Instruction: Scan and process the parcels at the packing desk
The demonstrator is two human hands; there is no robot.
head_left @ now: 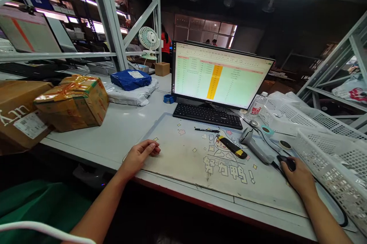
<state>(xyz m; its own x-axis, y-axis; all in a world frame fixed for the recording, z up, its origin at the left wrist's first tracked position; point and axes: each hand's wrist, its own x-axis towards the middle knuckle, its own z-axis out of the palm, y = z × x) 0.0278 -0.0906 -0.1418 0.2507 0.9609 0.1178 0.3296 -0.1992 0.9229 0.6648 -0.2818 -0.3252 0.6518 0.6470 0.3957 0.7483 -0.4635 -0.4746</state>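
My left hand (142,153) rests at the near left edge of the printed desk mat (183,167), its fingers curled in loosely and nothing showing in them. On the right, my right hand (301,177) is wrapped over a black computer mouse (288,163). Left of the mouse lies a grey barcode scanner (255,147), with a yellow and black utility knife (231,147) beside it. A black pen (206,130) lies farther back, in front of the black keyboard (208,115). Behind that stands a monitor (220,77) showing a spreadsheet with an orange column.
Taped cardboard boxes (76,104) stand at the left. Near them a blue parcel (131,79) lies on a white mailer bag (132,94). White plastic baskets (329,167) line the right side, near a bottle (258,104) and tape rolls (267,131). A fan (148,39) stands behind.
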